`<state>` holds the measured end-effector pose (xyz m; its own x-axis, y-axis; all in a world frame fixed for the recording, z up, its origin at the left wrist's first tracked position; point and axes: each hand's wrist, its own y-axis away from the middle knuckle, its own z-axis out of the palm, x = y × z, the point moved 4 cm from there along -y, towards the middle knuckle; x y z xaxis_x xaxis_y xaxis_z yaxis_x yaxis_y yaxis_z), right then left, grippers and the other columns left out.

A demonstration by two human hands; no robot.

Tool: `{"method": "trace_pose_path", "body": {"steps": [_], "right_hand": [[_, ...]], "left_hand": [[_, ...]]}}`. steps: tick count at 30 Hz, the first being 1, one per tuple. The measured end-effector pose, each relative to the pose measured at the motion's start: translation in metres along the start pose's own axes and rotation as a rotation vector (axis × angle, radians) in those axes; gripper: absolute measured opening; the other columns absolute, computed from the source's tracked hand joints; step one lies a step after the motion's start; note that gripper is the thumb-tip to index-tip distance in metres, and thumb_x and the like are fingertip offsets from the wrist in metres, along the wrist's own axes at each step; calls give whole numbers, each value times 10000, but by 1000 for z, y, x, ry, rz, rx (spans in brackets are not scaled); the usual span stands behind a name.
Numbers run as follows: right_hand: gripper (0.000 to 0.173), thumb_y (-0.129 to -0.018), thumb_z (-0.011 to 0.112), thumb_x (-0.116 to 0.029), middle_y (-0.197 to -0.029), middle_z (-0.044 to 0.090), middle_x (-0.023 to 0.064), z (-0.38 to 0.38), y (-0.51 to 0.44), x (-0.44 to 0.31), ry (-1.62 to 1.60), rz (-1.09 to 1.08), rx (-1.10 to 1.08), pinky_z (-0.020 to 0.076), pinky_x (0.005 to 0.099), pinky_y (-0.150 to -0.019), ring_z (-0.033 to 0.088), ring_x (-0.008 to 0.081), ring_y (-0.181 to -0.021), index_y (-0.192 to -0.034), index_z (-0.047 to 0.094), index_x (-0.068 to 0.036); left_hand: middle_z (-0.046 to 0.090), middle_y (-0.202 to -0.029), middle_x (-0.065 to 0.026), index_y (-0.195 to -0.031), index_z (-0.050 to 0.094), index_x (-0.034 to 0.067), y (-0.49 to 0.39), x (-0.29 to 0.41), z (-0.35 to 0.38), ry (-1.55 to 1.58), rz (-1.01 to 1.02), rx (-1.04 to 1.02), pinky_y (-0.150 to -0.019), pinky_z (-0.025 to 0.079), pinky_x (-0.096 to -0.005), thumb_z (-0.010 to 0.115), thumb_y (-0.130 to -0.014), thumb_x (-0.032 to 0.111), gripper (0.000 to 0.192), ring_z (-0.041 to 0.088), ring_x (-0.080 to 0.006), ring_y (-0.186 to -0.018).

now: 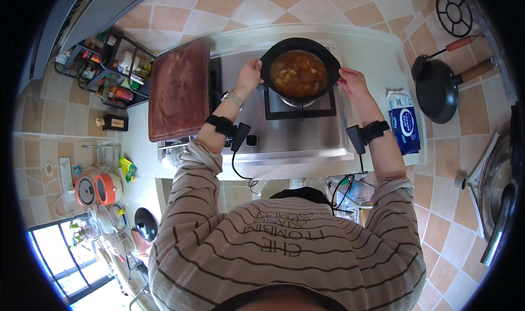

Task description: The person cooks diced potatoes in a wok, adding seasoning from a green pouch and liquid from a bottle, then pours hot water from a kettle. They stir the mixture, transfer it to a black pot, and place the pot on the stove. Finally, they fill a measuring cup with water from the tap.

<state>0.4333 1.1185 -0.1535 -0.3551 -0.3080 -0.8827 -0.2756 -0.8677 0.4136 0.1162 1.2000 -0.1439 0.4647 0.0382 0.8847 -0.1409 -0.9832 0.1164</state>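
A black two-handled pot (266, 87) stands at the stove's burner, filled with reddish-brown stew (298, 74) that has pale chunks in it. My left hand (249, 76) grips the pot's left handle, and my right hand (353, 83) grips the handle on the right side. Whether the pot rests on the black pan support (301, 115) or is slightly raised, I cannot tell. Around and below it lies the stainless-steel gas stove (295, 136), with a round knob (252, 140) near its front edge.
A brown board (179, 89) covers the stove's left part. Beyond it are a black spice rack (119, 71) and a dark bottle (115, 123). A blue wipes pack (404, 124) lies to the right; a black pan (437, 91) hangs on the tiled wall.
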Motion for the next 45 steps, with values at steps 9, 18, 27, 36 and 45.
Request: {"method": "trace_pose_path", "body": {"steps": [9, 18, 27, 36, 45], "right_hand": [[186, -873, 595, -103, -810, 601, 57, 0, -1, 6, 57, -43, 44, 514, 286, -633, 561, 149, -657, -1011, 600, 21], [110, -882, 510, -77, -852, 606, 51, 13, 79, -10, 298, -467, 129, 475, 234, -651, 567, 121, -695, -965, 570, -36], [334, -818, 592, -328, -914, 648, 186, 172, 177, 138, 1425, -235, -409, 500, 418, -750, 618, 357, -859, -951, 614, -22], [433, -846, 530, -409, -900, 642, 222, 206, 177, 138, 1491, -260, -389, 483, 438, -798, 604, 384, -904, -921, 623, 8], [506, -792, 615, -454, -935, 640, 240, 230, 170, 146, 1752, -139, -316, 489, 398, -814, 610, 363, -934, -865, 671, 43]], "left_hand": [[598, -671, -167, -864, 545, -6, 5, 16, -4, -113, 63, 51, -538, 490, -358, 403, -954, 287, 338, 615, -250, -531], [595, -691, -115, -1022, 513, -13, 40, 19, -49, 43, -15, -48, -494, 450, -280, 424, -952, 305, 337, 591, -180, -546], [572, -701, -21, -1141, 508, 8, 240, -43, -148, 449, -96, 55, -469, 338, -173, 460, -957, 222, 285, 415, -43, -515], [567, -690, -12, -1105, 544, 6, 362, -110, -166, 601, -317, 214, -479, 331, -177, 470, -952, 189, 249, 403, -38, -517], [568, -711, -15, -1104, 549, 9, 376, -128, -161, 680, -321, 241, -517, 346, -183, 474, -950, 196, 253, 430, -50, -556]]}}
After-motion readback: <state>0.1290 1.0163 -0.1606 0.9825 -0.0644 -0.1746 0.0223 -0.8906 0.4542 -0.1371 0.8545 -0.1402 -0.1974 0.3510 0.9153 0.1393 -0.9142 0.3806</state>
